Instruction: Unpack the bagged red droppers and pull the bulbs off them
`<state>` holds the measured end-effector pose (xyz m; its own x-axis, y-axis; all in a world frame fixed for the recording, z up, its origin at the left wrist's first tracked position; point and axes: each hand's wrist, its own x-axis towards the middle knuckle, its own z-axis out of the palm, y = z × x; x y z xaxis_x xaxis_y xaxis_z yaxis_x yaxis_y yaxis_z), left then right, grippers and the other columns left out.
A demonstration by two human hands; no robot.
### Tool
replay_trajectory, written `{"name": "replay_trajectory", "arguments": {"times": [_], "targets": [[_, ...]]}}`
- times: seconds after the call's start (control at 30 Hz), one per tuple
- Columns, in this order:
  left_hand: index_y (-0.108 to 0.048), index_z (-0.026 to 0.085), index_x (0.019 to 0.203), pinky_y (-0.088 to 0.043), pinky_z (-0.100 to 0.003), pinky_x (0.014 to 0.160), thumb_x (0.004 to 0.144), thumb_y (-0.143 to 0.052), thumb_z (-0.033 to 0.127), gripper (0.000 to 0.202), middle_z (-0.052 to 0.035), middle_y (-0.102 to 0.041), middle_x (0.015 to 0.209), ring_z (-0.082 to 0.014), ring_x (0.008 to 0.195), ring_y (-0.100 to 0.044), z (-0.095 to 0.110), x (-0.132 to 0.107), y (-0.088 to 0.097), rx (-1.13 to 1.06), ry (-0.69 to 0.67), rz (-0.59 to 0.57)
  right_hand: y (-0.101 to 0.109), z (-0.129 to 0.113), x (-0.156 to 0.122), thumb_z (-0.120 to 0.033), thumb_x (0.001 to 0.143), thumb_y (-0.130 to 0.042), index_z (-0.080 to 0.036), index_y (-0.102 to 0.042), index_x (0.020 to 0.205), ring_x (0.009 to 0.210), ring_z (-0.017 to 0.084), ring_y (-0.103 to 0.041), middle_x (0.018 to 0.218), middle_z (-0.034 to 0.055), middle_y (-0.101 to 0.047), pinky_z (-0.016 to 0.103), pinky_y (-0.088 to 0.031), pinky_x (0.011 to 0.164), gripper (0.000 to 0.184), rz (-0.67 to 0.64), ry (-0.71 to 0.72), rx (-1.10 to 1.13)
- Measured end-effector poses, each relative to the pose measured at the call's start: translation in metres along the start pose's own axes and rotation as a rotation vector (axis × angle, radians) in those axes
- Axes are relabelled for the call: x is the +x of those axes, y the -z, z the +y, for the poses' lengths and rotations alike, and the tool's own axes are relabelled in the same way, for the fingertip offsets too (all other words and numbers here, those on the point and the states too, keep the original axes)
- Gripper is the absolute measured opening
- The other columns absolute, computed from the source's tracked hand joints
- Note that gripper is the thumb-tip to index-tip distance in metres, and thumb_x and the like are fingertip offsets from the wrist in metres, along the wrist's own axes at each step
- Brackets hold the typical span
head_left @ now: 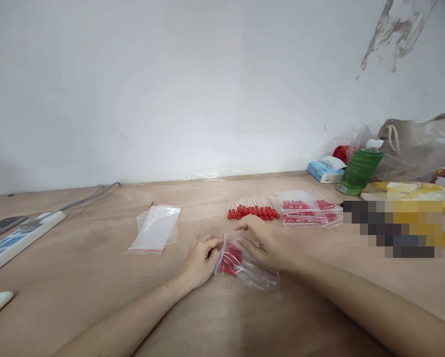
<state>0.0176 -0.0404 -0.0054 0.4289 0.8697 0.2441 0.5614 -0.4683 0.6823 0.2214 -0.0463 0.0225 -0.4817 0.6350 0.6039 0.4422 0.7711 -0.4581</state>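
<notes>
Pinching the left edge of a clear plastic bag (261, 279) of red pieces (229, 262), a person's left hand (200, 262) holds it on a wooden table (95, 277) while the right hand (262, 243), its thumb and fingers parted, is poised at the bag's upper side. Just beyond the right hand lie loose red-tipped sticks (255, 212), with packed bags (296, 216) to their right and flat clear bags (157, 228) well to the left.

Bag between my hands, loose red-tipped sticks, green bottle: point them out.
Bag (247, 269): head view, on its clear plastic.
Red-tipped sticks (252, 212): head view, on the red tips.
Green bottle (359, 170): head view, middle of its body.
</notes>
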Motion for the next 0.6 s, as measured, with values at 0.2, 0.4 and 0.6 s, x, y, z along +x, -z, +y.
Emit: {"name": "replay_trajectory", "arguments": {"times": [0.2, 0.4, 0.6], "targets": [[-0.068, 0.023, 0.086, -0.036, -0.027, 0.068, 0.083, -0.044, 0.026, 0.024, -0.0019, -0.05, 0.068, -0.0179, 0.073, -0.048, 0.001, 0.0, 0.003, 0.036, 0.04, 0.067, 0.009, 0.005, -0.026, -0.038, 0.073, -0.059, -0.017, -0.056, 0.093, 0.067, 0.014, -0.052, 0.078, 0.0024, -0.058, 0.025, -0.041, 0.058, 0.028, -0.267, -0.311, -0.081], [-0.067, 0.023, 0.093, -0.04, -0.028, 0.077, 0.085, -0.043, 0.025, 0.025, -0.0055, -0.053, 0.086, -0.0181, 0.086, -0.05, 0.01, -0.002, 0.009, -0.025, -0.063, 0.01, 0.011, 0.01, -0.045, -0.035, 0.083, -0.048, -0.02, -0.06, 0.099, 0.074, 0.014, -0.052, 0.087, 0.0054, -0.056, 0.027, -0.041, 0.066, 0.025, -0.239, -0.273, -0.124], [-0.061, 0.024, 0.11, -0.037, -0.03, 0.089, 0.085, -0.045, 0.025, 0.029, -0.0063, -0.055, 0.11, -0.0189, 0.1, -0.051, 0.008, 0.002, 0.011, -0.138, -0.092, -0.061, -0.002, 0.027, -0.047, -0.031, 0.087, -0.043, -0.024, -0.065, 0.098, 0.071, 0.012, -0.049, 0.078, 0.0036, -0.055, 0.026, -0.039, 0.064, 0.025, -0.123, -0.179, -0.214]]}}
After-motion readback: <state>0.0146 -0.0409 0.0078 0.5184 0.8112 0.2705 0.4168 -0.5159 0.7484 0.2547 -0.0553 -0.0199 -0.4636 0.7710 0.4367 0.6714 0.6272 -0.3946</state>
